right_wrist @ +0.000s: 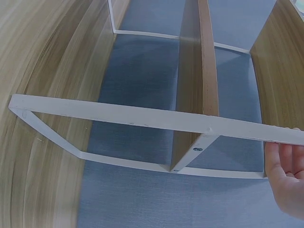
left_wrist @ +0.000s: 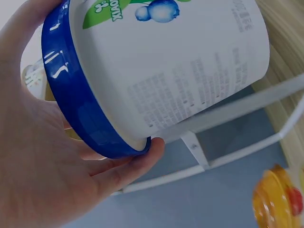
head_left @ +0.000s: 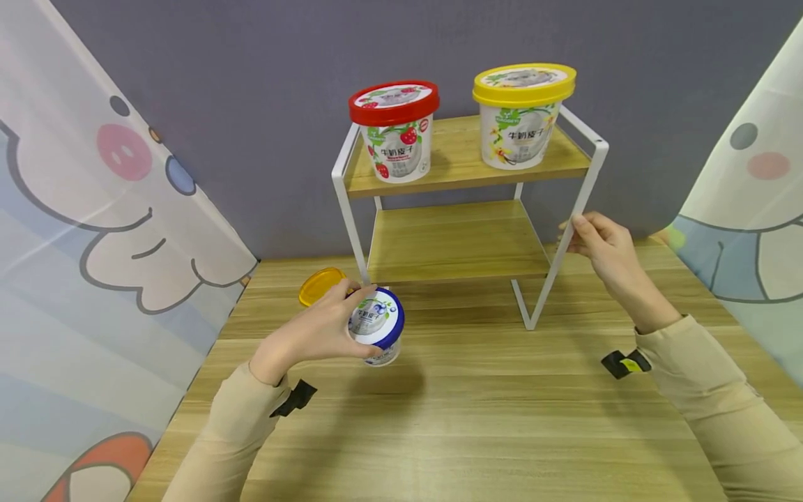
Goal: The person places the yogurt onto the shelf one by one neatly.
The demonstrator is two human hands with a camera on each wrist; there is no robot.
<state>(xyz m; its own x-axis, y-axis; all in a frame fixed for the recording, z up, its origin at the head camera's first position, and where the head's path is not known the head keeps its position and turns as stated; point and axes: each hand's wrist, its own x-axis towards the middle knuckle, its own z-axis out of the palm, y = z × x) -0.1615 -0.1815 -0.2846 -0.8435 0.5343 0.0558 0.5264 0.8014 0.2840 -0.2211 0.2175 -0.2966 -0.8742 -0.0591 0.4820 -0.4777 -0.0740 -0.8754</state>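
The blue-lidded tub [head_left: 385, 328] is held by the left hand [head_left: 320, 329], its lid rim clasped between thumb and curled fingers. The tub's long axis is carried roughly downward from those fingers, lid uppermost; judging by the shadow, it seems to be held clear of the table [head_left: 477, 425]. Beyond and to the right of the left fingertips, the lower board [head_left: 458, 240] of the rack is reached past the left front upright [head_left: 352, 230]. The tub is placed well apart from the right hand [head_left: 605, 244], by whose thumb and fingers the right front upright [head_left: 541, 300] is gripped.
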